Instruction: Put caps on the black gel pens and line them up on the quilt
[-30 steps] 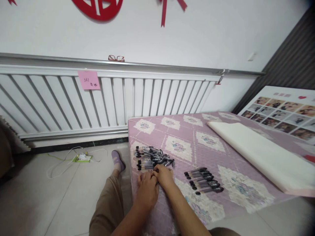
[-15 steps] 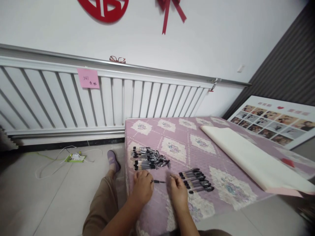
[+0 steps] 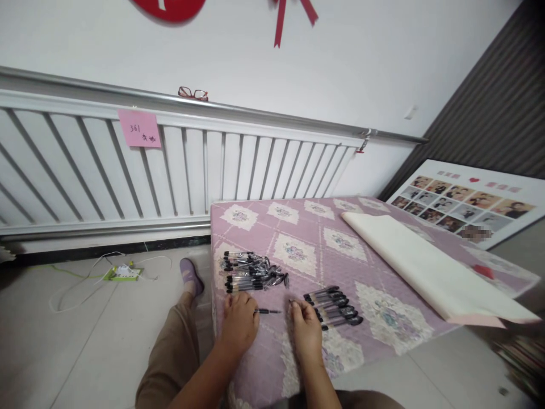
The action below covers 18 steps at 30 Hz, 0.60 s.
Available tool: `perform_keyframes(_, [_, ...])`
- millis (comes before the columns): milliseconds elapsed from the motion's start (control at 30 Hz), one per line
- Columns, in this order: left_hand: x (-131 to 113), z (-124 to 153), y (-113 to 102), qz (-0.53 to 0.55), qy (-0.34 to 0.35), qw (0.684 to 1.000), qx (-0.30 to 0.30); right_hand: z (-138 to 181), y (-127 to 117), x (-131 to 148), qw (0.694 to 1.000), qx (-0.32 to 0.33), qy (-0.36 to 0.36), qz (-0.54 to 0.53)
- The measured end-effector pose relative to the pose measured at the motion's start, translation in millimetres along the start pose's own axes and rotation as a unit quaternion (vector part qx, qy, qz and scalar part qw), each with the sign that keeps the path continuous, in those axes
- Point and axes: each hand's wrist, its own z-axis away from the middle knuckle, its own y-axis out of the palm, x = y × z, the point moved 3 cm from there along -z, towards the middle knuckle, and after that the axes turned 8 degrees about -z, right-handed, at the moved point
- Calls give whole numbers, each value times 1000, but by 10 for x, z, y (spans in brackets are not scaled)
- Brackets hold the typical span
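Closed around a black pen, my left hand rests low over the bed's left side, with the pen's narrow end pointing right. My right hand is a short way to the right, thumb and fingers pinched together. A small dark bit shows at its fingertips, too small and blurred to name. Beyond my left hand lies a pile of pens, with dark caps and clear barrels, some in shiny wrapping. Right beside my right hand, several more pens lie in a slanted row.
The bed's purple patterned cover lies under everything. A rolled cream sheet and a photo board are to the right. Behind runs a white radiator with glasses on its pipe. A power strip with cables lies on the floor.
The view has shifted slightly, so everything sits a little further left and higher. The gap between the pen's end and my right fingers looks slightly wider. Both hands keep their grip.
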Motion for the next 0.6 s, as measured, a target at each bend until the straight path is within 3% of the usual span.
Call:
perform_keyframes(133, [-3, -3, -8, 9, 1, 1000, -13, -100, -17, -37, 993, -6, -45, 109])
perform_keyframes(233, [-3, 1, -21, 15, 2, 1000, -16, -171, 21, -19, 975, 32, -89, 200])
perform_keyframes(400, [-2, 3, -31, 15, -1, 1000, -11, -210, 126, 45, 959, 90, -110, 246])
perform_keyframes(600, [3, 9, -53, 24, -3, 1000, -10, -206, 138, 83, 952, 99, -116, 267])
